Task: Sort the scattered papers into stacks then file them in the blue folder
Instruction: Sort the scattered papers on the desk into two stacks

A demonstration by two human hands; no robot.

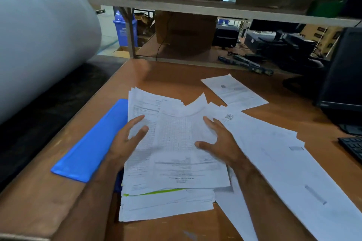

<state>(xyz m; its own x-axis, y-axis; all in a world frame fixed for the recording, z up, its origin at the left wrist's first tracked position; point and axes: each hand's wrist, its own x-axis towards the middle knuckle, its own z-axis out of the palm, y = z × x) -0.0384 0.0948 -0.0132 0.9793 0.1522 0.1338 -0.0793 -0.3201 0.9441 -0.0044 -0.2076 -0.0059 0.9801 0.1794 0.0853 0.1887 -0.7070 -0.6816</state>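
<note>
Both hands sit on the central paper stack (172,154), one at each side edge, likely to square up the loose sheets into one pile. Left hand (127,143) has fingers spread fairly wide and straight, tips on the stack's left side, palm hanging over the folder edge; it presses rather than grips. Right hand (217,141) is also spread wide, thumb pointing inward across the top sheet, fingers resting near the right edge; no curl round any sheet that I can see.

The top sheet's far edge bows up between the hands, which suggests inward pressure from both sides. Sheets in the stack are fanned and offset, corners sticking out at far and near ends, so alignment is not done yet.

Blue folder (88,146) lies flat on the worktop (176,72), just left of the stack and partly under it, probably parked close so filing is a short move. Whether it is open or closed, cannot tell.

More loose sheets (284,158) spread to the right, overlapping, touching the stack's right side. A single sheet (234,90) lies farther back, apart from the stack. Those look unsorted, so the task seems early to midway.

A keyboard (352,147) corner and a dark monitor (342,76) sit at right.
</note>
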